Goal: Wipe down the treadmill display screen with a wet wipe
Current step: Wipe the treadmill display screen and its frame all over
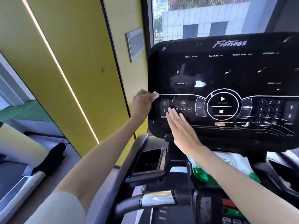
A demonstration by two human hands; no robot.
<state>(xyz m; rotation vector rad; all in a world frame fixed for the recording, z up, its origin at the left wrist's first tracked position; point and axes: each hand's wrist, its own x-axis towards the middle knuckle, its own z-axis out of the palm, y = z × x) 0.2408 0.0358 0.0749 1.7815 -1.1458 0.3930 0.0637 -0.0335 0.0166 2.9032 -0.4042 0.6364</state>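
White wipe point(155, 95), crumpled, L hand point(142, 105) grip

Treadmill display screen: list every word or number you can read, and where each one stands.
"Fitness": top of the display screen
"TIME", "CALORIES", "HEART RATE": row below; the fourth label is blurred
"INCLINE": mid left
"START": round centre button
"1" to "9": keypad
Right-side labels and the wipe packet print: too blurred to read

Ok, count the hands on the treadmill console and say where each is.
2. The left hand pinches a wet wipe at the left edge of the treadmill display screen; the right hand lies flat, fingers straight, over the media buttons at lower left. Neither is hidden.
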